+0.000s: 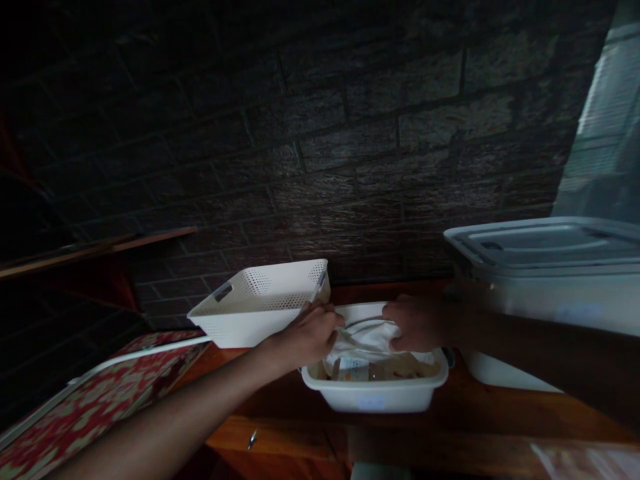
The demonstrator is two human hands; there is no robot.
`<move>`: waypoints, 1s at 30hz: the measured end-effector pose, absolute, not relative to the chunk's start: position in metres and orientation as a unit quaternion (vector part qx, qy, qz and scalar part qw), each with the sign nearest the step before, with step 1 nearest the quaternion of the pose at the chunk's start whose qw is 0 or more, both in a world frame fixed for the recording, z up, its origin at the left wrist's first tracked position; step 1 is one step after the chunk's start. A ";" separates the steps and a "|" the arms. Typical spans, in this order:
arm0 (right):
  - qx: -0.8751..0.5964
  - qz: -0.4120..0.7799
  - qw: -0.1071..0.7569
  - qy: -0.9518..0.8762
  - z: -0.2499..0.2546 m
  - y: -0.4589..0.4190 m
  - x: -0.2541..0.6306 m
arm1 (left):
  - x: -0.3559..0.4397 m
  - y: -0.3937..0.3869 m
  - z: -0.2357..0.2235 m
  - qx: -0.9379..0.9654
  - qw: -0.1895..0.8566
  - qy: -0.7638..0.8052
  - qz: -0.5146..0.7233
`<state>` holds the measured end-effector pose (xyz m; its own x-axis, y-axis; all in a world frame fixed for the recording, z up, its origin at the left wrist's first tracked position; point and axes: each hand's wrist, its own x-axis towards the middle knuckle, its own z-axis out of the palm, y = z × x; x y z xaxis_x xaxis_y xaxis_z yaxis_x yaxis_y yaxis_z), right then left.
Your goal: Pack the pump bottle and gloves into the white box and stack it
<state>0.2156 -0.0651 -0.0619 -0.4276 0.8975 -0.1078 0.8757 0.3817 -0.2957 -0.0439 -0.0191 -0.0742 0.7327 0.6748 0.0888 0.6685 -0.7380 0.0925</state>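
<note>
A small white plastic tub (320, 385) sits on the wooden table, with a crumpled white cloth (367, 335) in its upper part. My left hand (314, 331) is closed at the tub's left side, its curled fingers on the cloth's left edge. From the right, my right hand (415, 323) reaches over the tub and grips the cloth's other side; this hand is dark and its fingertips are partly hidden. The cloth is pulled taut between both hands. Below it in the tub lies a clear packet with a printed label (354, 369), its contents unclear.
A white perforated basket (240, 325) stands left of the tub. On the right is a large lidded storage box (545, 293). Behind rises a dark brick wall (320, 167). Red patterned fabric (115, 393) and a white rail (150, 350) are at left; a small key-like metal piece (252, 439) shows in front.
</note>
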 end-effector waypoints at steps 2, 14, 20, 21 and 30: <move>-0.532 0.139 0.033 -0.835 -0.058 -0.068 0.218 | -0.046 -0.020 -0.070 0.935 0.022 0.350 0.047; -0.516 0.117 0.039 -0.848 -0.061 -0.072 0.208 | -0.042 -0.023 -0.065 0.952 0.038 0.302 -0.011; -0.460 0.106 0.089 -0.877 -0.056 -0.067 0.212 | -0.045 -0.029 -0.045 0.953 0.092 0.289 -0.020; -0.450 0.110 0.088 -0.882 -0.059 -0.067 0.211 | -0.047 -0.030 -0.044 0.952 0.103 0.289 -0.025; -0.443 0.109 0.070 -0.887 -0.081 -0.066 0.212 | -0.047 -0.025 -0.048 0.946 0.143 0.290 -0.034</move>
